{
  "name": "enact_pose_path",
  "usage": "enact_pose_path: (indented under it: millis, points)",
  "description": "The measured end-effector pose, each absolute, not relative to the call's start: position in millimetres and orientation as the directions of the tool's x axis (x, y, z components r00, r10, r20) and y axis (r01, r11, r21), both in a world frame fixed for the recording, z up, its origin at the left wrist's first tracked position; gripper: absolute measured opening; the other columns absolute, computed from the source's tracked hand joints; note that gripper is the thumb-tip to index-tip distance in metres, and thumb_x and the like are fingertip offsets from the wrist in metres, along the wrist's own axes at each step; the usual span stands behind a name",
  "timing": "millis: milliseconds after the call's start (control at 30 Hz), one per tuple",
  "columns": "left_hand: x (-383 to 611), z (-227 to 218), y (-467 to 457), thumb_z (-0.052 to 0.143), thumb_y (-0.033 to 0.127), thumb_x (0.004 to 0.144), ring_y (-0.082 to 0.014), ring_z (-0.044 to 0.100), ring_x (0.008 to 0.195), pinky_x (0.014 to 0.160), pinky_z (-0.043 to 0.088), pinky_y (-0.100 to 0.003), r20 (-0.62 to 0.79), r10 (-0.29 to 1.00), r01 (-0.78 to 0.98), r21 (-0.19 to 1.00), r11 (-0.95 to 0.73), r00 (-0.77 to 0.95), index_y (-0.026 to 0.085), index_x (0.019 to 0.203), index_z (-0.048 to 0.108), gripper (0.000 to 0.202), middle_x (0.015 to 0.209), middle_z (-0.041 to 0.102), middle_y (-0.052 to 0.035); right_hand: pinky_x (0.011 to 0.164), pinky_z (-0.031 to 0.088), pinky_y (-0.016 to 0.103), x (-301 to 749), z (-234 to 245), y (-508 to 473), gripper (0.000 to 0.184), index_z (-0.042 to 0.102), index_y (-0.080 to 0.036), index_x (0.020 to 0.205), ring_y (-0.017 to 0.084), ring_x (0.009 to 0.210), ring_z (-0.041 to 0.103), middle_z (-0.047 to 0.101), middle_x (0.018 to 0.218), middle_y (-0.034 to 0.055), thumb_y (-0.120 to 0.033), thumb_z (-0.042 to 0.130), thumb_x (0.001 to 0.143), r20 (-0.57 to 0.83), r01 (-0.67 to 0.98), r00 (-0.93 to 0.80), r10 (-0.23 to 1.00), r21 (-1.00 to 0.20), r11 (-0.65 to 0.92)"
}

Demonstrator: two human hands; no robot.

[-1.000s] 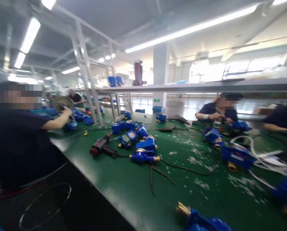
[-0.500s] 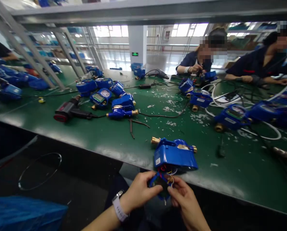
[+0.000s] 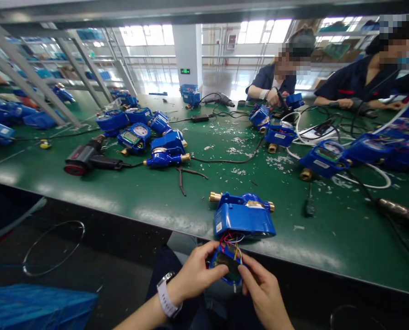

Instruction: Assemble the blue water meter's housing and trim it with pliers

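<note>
A blue meter cover with a dark circuit board (image 3: 227, 265) is held between both hands, just off the table's front edge. My left hand (image 3: 200, 270) grips its left side, thumb lying over the board. On the right side, my right hand (image 3: 261, 288) pinches the rim with thumb and fingers. Thin red, white and yellow wires (image 3: 232, 238) run from the board up into a blue water meter (image 3: 245, 219) with brass ends. That meter lies at the table edge, right beyond my hands. The underside of the cover is hidden.
On the green table (image 3: 177, 206) lie pliers (image 3: 187, 176), a heat gun (image 3: 87, 158), several blue meters (image 3: 166, 149), and white scraps. A black-handled tool (image 3: 309, 204) and a metal-nosed tool (image 3: 400, 211) are at right. Two co-workers (image 3: 273, 82) sit opposite. A metal shelf frame rises at left.
The view has shifted slightly, so the table things appear a little further left and higher. Both hands keep hold of the cover, whose board now shows more openly, with the wires more spread.
</note>
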State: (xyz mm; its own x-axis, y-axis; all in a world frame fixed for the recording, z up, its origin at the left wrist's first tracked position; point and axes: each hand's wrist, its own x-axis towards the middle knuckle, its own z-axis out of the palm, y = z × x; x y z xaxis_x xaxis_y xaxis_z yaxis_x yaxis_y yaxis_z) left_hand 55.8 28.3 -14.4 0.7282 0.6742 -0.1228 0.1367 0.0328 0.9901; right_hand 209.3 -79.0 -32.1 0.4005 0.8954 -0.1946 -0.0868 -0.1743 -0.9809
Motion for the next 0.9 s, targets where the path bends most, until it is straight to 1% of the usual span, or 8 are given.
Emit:
enact_pose_path:
  millis: [100,233,367,500,633,700,800,900]
  points:
    - [58,-16,29,0.062,0.041,0.084,-0.0248,0.062,0.094,0.087,0.047,-0.033,-0.107,0.647,0.061,0.994,0.093,0.755,0.011,0.106,0.066,0.037,0.101,0.07,-0.0103,0.046,0.046,0.025,211,-32,-81,0.036,0.074,-0.024,0.107,0.012,0.047,0.048,0.068,0.087,0.0082,-0.05,0.07,0.082,-0.135,-0.026,0.438,0.889,-0.99,-0.137]
    - [60,-15,31,0.059,0.048,0.087,-0.0243,0.063,0.093,0.087,0.048,-0.034,-0.134,0.626,-0.009,0.976,0.219,0.769,0.011,0.102,0.07,0.042,0.1,0.071,-0.0109,0.047,0.047,0.025,214,-28,-81,0.032,0.075,-0.026,0.105,0.013,0.049,0.05,0.067,0.085,0.0071,-0.048,0.072,0.082,-0.126,-0.061,0.425,0.896,-0.992,-0.11]
    - [62,-17,30,0.069,0.05,0.079,-0.0225,0.063,0.09,0.084,0.048,-0.031,-0.19,0.629,-0.052,0.937,0.345,0.754,0.012,0.098,0.071,0.043,0.092,0.072,-0.009,0.046,0.041,0.021,217,-24,-79,0.032,0.076,-0.025,0.099,0.01,0.05,0.043,0.065,0.08,0.0064,-0.05,0.073,0.08,-0.174,-0.175,0.401,0.9,-0.978,-0.111]
    - [63,-21,28,0.078,0.05,0.069,-0.0194,0.062,0.082,0.08,0.047,-0.03,-0.263,0.644,-0.068,0.895,0.441,0.719,0.012,0.093,0.071,0.046,0.086,0.071,-0.0077,0.045,0.036,0.019,217,-26,-78,0.03,0.077,-0.022,0.085,0.007,0.05,0.039,0.067,0.092,0.0085,-0.049,0.079,0.074,-0.237,-0.297,0.43,0.871,-0.948,-0.111]
    - [66,-21,28,0.082,0.047,0.065,-0.018,0.061,0.08,0.078,0.046,-0.028,-0.294,0.646,-0.096,0.862,0.497,0.705,0.011,0.09,0.071,0.045,0.086,0.071,-0.0079,0.044,0.038,0.02,215,-25,-78,0.031,0.077,-0.021,0.08,0.007,0.049,0.039,0.067,0.098,0.0103,-0.051,0.081,0.07,-0.239,-0.311,0.463,0.854,-0.945,-0.097]
    - [67,-19,28,0.083,0.046,0.063,-0.0166,0.06,0.078,0.077,0.045,-0.027,-0.306,0.638,-0.121,0.836,0.535,0.706,0.011,0.088,0.071,0.044,0.084,0.071,-0.007,0.045,0.04,0.021,215,-25,-78,0.032,0.077,-0.022,0.084,0.009,0.05,0.043,0.068,0.099,0.0107,-0.05,0.08,0.071,-0.234,-0.295,0.459,0.857,-0.95,-0.101]
    - [67,-17,28,0.085,0.043,0.062,-0.0131,0.058,0.073,0.074,0.042,-0.024,-0.338,0.629,-0.151,0.791,0.593,0.7,0.012,0.087,0.071,0.042,0.08,0.07,-0.0042,0.05,0.043,0.021,217,-26,-79,0.035,0.074,-0.024,0.1,0.016,0.064,0.056,0.068,0.094,0.0092,-0.047,0.08,0.074,-0.233,-0.295,0.423,0.876,-0.949,-0.11]
    - [65,-17,28,0.084,0.046,0.063,-0.0114,0.056,0.07,0.07,0.04,-0.022,-0.374,0.611,-0.136,0.768,0.626,0.697,0.011,0.085,0.07,0.043,0.076,0.067,-0.0028,0.05,0.043,0.021,221,-27,-80,0.039,0.071,-0.023,0.105,0.017,0.066,0.058,0.068,0.089,0.0086,-0.047,0.079,0.076,-0.247,-0.301,0.379,0.892,-0.944,-0.133]
